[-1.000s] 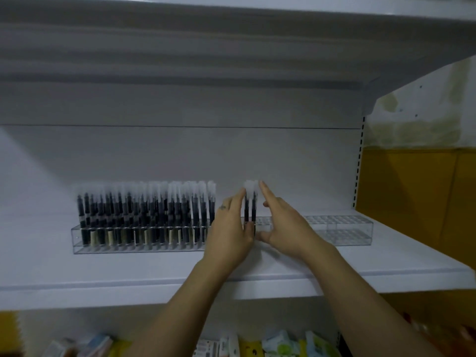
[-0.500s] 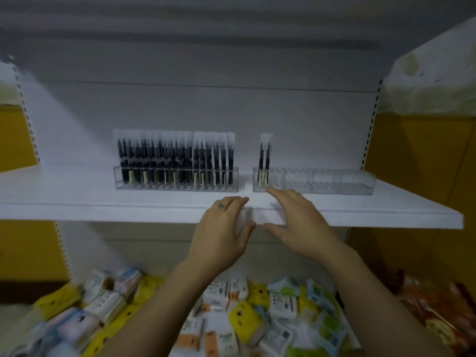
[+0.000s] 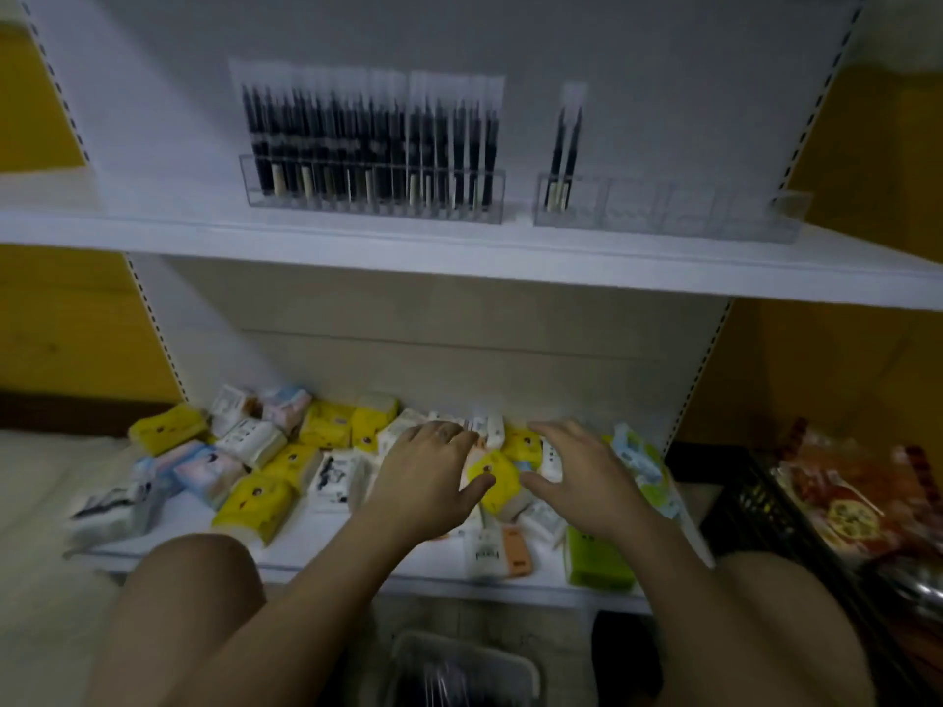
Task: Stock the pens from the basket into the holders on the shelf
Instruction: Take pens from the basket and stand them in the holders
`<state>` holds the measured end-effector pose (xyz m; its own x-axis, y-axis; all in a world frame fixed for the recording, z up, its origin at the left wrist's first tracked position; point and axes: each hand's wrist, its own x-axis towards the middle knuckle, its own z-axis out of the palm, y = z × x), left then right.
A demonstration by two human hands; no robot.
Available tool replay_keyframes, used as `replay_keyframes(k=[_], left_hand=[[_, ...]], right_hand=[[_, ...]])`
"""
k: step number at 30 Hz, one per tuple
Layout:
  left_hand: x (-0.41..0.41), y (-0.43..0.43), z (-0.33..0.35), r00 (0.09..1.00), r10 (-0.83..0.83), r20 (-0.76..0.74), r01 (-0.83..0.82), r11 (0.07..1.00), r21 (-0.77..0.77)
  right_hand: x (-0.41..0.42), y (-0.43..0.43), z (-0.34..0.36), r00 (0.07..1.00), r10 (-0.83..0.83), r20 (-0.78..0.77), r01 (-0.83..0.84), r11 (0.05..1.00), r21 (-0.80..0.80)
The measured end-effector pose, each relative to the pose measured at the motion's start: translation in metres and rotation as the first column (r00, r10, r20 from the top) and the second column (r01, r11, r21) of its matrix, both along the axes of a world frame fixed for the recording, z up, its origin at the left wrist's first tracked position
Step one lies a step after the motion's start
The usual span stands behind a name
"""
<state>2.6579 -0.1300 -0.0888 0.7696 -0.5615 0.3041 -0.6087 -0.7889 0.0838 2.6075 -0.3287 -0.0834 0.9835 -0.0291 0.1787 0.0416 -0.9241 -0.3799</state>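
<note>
Both hands hung empty with fingers spread, my left hand (image 3: 431, 477) and right hand (image 3: 576, 477) over the bright tissue packets (image 3: 490, 477) on the lower shelf (image 3: 326, 540), between trips by my judgement. On the white upper shelf (image 3: 459, 257) the clear plastic holder on the left (image 3: 372, 196) stood packed with black pens (image 3: 367, 140), while the clear holder on the right (image 3: 663, 211) held only one pair of pens (image 3: 564, 150) at its left end. Next I needed to reach down to the pale basket (image 3: 464, 665) between my knees for more pens.
</note>
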Motion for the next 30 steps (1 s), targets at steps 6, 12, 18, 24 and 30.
replay_keyframes(k=[6,12,18,24,30], left_hand=[[-0.007,-0.002,-0.074,0.979,0.035,-0.201,-0.017,0.996,0.090],[-0.015,-0.004,-0.139,0.907,0.088,-0.411,-0.040,0.992,0.123],[-0.020,-0.002,-0.185,0.770,0.167,-0.616,-0.102,0.985,0.140],[-0.015,0.000,-0.228,0.582,0.252,-0.773,-0.097,0.966,0.241],[-0.022,-0.006,-0.295,0.364,0.274,-0.890,-0.085,0.962,0.261]], right_hand=[[-0.003,0.005,-0.079,0.973,0.016,-0.228,-0.015,1.000,0.006],[-0.008,0.015,-0.152,0.898,0.038,-0.438,-0.028,0.999,0.029],[-0.015,0.034,-0.205,0.770,0.133,-0.625,-0.036,0.986,0.165],[-0.016,0.034,-0.244,0.665,0.126,-0.736,-0.011,0.987,0.159],[-0.014,0.033,-0.287,0.565,0.144,-0.812,0.094,0.967,0.237]])
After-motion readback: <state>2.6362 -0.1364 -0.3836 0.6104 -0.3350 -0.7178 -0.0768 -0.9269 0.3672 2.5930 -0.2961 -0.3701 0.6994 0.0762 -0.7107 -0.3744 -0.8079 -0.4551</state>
